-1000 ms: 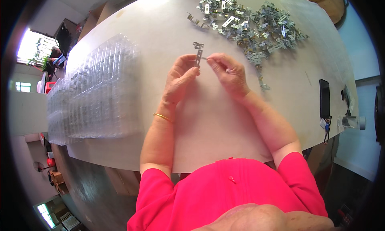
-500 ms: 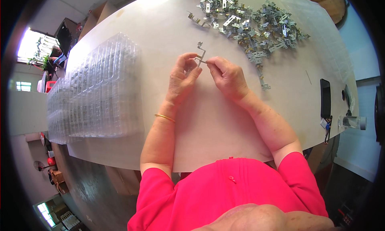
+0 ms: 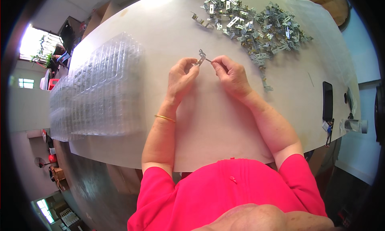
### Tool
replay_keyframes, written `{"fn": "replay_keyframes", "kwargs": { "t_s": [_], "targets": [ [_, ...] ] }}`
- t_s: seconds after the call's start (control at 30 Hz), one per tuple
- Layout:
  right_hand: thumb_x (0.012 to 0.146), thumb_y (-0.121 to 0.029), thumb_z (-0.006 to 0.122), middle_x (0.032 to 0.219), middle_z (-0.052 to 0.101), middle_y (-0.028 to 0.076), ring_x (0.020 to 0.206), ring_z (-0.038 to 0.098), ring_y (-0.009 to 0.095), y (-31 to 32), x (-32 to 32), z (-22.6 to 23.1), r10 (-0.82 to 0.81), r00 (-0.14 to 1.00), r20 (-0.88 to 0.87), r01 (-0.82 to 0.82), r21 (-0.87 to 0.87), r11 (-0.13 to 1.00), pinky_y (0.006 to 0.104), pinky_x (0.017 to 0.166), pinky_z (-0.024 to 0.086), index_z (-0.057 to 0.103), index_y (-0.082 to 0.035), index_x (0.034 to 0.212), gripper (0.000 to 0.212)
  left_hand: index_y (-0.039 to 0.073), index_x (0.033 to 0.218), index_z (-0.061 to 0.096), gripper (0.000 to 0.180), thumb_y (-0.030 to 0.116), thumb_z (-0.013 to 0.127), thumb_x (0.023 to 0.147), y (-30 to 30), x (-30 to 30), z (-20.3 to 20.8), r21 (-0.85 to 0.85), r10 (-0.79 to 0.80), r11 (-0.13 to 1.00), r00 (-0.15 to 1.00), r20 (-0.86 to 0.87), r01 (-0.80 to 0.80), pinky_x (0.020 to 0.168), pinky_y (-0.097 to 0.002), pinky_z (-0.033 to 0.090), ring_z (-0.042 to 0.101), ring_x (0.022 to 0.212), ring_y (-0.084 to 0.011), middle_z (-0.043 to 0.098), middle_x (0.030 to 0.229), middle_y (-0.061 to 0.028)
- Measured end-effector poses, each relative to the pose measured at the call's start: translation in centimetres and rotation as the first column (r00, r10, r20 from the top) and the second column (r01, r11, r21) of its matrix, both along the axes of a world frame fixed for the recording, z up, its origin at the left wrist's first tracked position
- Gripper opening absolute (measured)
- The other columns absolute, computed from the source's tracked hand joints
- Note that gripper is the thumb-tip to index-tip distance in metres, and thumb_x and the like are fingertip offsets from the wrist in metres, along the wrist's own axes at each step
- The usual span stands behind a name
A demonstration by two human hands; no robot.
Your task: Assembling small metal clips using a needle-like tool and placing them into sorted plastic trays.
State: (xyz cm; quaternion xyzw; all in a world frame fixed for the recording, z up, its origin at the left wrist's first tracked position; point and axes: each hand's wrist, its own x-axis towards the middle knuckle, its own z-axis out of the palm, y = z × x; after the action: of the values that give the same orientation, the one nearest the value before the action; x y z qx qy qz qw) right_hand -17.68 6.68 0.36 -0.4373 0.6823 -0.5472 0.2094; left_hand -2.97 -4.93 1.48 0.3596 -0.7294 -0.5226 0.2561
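Note:
A small bent metal bracket (image 3: 201,58) with holes in it is held up over the middle of the table. My left hand (image 3: 181,78) pinches its lower end between thumb and fingers. My right hand (image 3: 232,75) is closed at the bracket's right side, thumb and forefinger pressed on a thin dark end that sticks out toward it. Whether that end belongs to the bracket or is a separate piece, I cannot tell. Beyond my hands, to the right, lies a heap of similar metal brackets (image 3: 256,30).
Clear plastic trays (image 3: 108,82) stand stacked on the left of the white table (image 3: 216,131). At the right edge are a black phone (image 3: 327,100), a clear jar (image 3: 353,125) and a small pen-like tool (image 3: 329,131). A thin pin-like strip (image 3: 310,79) lies near the phone.
The bracket has been turned, so its holed flat side now shows. My right hand has shifted slightly right, a little farther from the left. The whole view has also moved slightly.

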Motion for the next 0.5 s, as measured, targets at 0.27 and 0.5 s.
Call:
{"fn": "replay_keyframes", "kwargs": {
  "t_s": [0.27, 0.5],
  "targets": [
    [0.095, -0.012, 0.061, 0.074, 0.063, 0.007, 0.066, 0.058, 0.013, -0.4, 0.1, 0.1, 0.008, 0.999, -0.036, -0.009, -0.010, 1.000, 0.0294, 0.061, 0.048, 0.067, -0.004, 0.099, 0.011, -0.002, 0.107, 0.063, 0.034, 0.018, 0.071, 0.081, 0.4, 0.2, -0.2, -0.163, 0.111, 0.982, 0.991, 0.080, -0.097, 0.052, -0.0279, 0.044, 0.054, 0.059, -0.0095, 0.059, 0.071, -0.0042],
    [0.096, -0.013, 0.062, 0.072, 0.060, -0.002, 0.063, 0.054, 0.004, -0.1, 0.1, -0.6, 0.034, 0.997, 0.068, -0.032, -0.030, 0.999, 0.0216, 0.056, 0.044, 0.067, -0.005, 0.101, 0.010, -0.001, 0.088, 0.061, 0.020, 0.017, 0.068, 0.080, 1.2, -0.5, -1.2, -0.565, 0.198, 0.814, 0.979, 0.053, -0.134, 0.067, -0.0422, 0.050, 0.064, 0.072, -0.0327, 0.064, 0.079, -0.0163]
  ]
}}
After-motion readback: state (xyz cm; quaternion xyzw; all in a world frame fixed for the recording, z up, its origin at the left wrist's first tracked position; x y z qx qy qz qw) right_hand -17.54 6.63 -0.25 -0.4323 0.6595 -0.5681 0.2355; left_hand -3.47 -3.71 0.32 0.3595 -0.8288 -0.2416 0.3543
